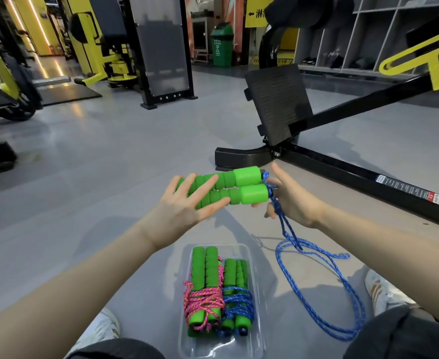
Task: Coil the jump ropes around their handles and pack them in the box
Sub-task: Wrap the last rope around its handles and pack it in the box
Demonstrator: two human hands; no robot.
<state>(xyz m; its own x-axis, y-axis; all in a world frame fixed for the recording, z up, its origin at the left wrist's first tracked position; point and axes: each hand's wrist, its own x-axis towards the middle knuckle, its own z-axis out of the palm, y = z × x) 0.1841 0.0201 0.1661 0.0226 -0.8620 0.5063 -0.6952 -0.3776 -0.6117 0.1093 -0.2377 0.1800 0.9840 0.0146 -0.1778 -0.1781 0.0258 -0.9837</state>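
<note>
We are on what looks like the third rope. Two finished bundles, the pink-wrapped bundle (203,301) and the blue-wrapped bundle (237,303), already lie side by side in the clear box (252,251) on the floor (109,164) between our knees.

We hold the pair of green handles (239,187) in the air above the box, one lined up beside the other. Our left hand (184,203) is open, its straight, spread fingers resting against their far ends. Our right hand (292,203) holds them at the rope ends, fingers curled under the lower handle and thumb lifted.

The blue rope (342,294) hangs from those ends past our right palm and lies in loose loops on the floor, so no coiling has begun. Next, we judge, the left hand must close round both handles to keep them together, freeing the right to gather the slack and wind it tightly round the pair.
</note>
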